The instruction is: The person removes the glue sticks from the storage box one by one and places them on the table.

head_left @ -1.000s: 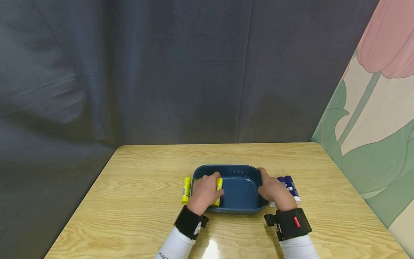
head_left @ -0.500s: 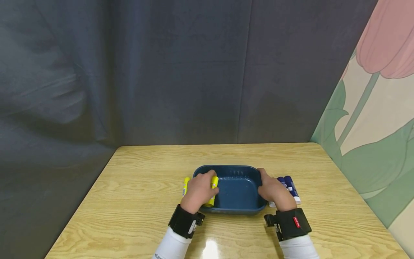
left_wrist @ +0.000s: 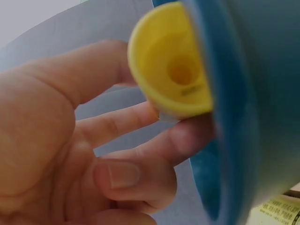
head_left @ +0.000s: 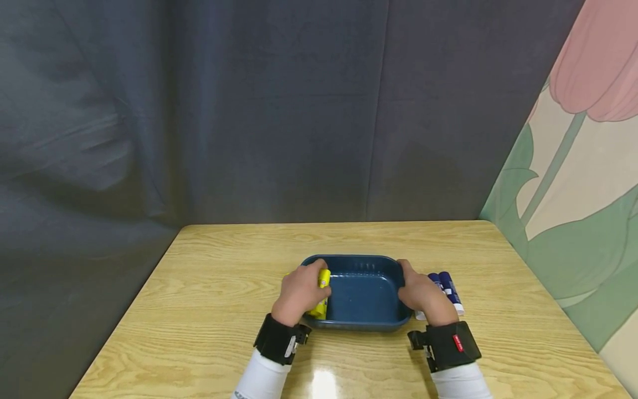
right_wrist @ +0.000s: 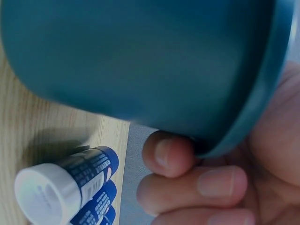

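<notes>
My left hand pinches a yellow glue stick at the left side of a dark blue rectangular tray. In the left wrist view the glue stick's hollow end shows between thumb and finger, against the tray's rim. My right hand grips the tray's right rim, its fingertips curled under the edge in the right wrist view. Another yellow glue stick lies outside the tray on the left, mostly hidden by my left hand in the head view.
Several blue-and-white glue sticks lie on the wooden table just right of the tray, partly behind my right hand. A dark curtain hangs behind the table. A wall with a flower pattern stands at the right.
My left hand has moved left with the yellow glue stick, from farther inside the tray to its left side. My right hand has stayed on the right rim.
</notes>
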{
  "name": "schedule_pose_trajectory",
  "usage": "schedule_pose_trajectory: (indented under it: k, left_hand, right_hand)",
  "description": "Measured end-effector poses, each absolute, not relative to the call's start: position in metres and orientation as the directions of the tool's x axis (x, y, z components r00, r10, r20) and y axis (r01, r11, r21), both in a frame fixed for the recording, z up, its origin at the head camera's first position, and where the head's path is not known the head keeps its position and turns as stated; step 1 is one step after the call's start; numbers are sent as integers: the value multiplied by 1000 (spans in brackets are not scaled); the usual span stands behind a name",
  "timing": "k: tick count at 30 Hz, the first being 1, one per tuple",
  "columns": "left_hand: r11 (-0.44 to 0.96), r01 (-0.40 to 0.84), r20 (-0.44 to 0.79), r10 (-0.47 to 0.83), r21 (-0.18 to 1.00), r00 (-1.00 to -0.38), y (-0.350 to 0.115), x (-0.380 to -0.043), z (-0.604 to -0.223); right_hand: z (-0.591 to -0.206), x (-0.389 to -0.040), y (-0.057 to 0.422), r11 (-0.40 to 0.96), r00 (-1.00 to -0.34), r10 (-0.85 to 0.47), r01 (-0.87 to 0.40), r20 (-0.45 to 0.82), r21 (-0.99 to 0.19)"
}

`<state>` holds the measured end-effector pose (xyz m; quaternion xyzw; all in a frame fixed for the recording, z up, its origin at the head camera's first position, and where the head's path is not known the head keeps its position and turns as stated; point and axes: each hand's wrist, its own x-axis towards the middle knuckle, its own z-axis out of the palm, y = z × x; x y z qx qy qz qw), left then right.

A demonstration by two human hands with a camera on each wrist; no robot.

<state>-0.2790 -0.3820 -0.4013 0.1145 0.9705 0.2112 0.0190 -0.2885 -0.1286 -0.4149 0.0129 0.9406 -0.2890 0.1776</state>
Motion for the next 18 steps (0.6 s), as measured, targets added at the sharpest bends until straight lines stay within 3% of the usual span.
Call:
schedule_pose_trajectory:
  k: [18]
  left_hand:
    - [884, 127, -37, 160, 450, -986, -400, -283, -392]
  right_hand:
    - [-416, -290, -128, 837, -937, -88, 115, -339, -535]
